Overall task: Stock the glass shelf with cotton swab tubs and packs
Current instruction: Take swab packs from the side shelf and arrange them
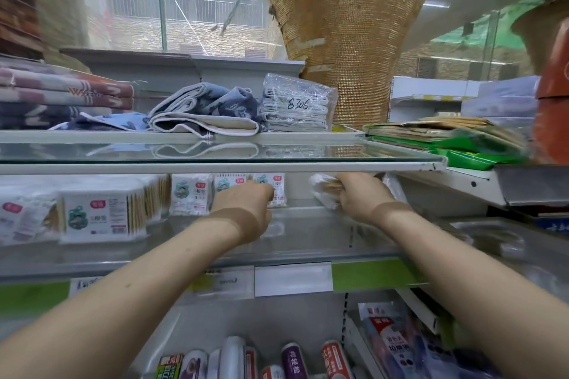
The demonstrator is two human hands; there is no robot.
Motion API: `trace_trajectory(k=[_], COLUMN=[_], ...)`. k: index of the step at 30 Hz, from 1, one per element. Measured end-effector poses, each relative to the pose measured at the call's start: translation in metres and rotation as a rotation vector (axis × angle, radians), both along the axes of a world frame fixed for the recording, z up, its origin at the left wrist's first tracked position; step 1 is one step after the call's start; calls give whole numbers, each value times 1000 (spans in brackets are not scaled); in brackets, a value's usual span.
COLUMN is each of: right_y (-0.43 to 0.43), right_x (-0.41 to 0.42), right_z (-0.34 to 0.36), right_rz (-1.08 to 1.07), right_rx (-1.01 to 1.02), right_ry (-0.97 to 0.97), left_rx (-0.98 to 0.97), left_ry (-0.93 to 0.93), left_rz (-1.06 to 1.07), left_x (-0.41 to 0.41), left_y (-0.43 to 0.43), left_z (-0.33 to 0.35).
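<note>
Both my arms reach into the middle glass shelf. My right hand is closed around a clear plastic pack of cotton swabs, held just above the shelf at the back right. My left hand rests fingers-down against a white cotton swab pack standing at the back; whether it grips the pack I cannot tell. Two more upright packs stand to its left. A large white swab box sits further left, near the front.
The upper glass shelf hangs just above my hands and carries folded towels and a bagged cloth bundle. Green flat packs lie at upper right. Rolls and bottles fill the shelf below. A woven pillar stands behind.
</note>
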State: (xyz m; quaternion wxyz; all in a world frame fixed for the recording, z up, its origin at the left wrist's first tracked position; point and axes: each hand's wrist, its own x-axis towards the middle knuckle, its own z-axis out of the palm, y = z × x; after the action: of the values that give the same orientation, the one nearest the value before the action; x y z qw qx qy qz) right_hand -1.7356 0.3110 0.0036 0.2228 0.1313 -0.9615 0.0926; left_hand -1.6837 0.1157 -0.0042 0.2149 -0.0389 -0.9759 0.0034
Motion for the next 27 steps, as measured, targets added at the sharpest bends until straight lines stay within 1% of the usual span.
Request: trace_trajectory(k=[3,5,8,10,12,16,18,21,23,25,27], right_y=[-2,-3,-7,-11,-14,-18,-18,-18,-18,-18,-20], right_x=[13,24,45,59,71,86,94,104,107,110,113], right_z=[4,7,13,16,17,14,12,11,12,13,13], right_rz=[86,131,191,245,308,413,455,500,534,584,614], right_rx=[-98,-174,-446,-690,-914,-1146,-1169,-1086,-1029,-969,-903], right_ry=[-54,-130,-241,-329,-455,-677,-778,-853,-866,-866,-789], left_rx=[61,184,388,475,491,417,387,404,512,676,789], left_ry=[-40,-76,-118,-110,-63,49,90,101,50,-36,-100], left_rz=[-44,-90,-180,-263,-338,-332,-325,-394,-433,-439,-425], left_x=[7,11,19,28,40,56,62,73,79,84,90], left_y=[-1,1,3,2,2,0,-3,-8,-13,-17,-21], left_z=[2,2,0,-2,-4,-8,-7,-5,-5,-5,-3])
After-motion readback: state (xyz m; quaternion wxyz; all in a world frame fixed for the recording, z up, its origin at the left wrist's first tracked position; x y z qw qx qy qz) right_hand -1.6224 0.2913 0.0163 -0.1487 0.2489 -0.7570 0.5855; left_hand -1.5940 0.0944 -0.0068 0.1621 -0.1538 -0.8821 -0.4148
